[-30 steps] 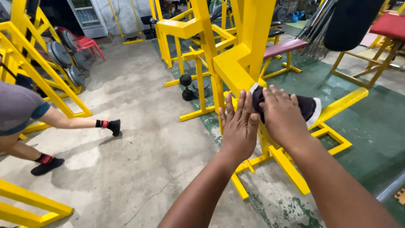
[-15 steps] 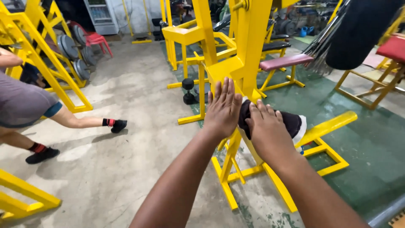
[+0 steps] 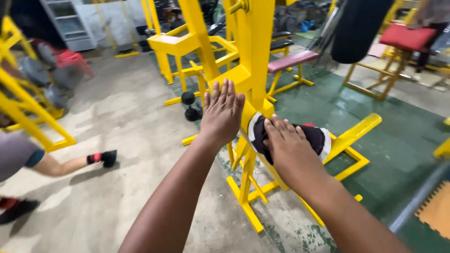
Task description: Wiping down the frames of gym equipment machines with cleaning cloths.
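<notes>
Dark cloth (image 3: 313, 137), white-edged, lies at frame centre, pressed by the right hand (image 3: 287, 149), fingers spread flat on it, against the yellow machine frame (image 3: 255, 51). Left hand (image 3: 223, 112), fingers flat, braces the frame. Wiping appears midway; lower bars seem untouched.

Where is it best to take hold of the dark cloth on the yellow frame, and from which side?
Probably at the free right end of the dark cloth, coming from the right. That end, with its white edge, hangs clear beside the slanted yellow frame, while the right hand presses flat on the middle. The left hand lies flat on the frame.
</notes>
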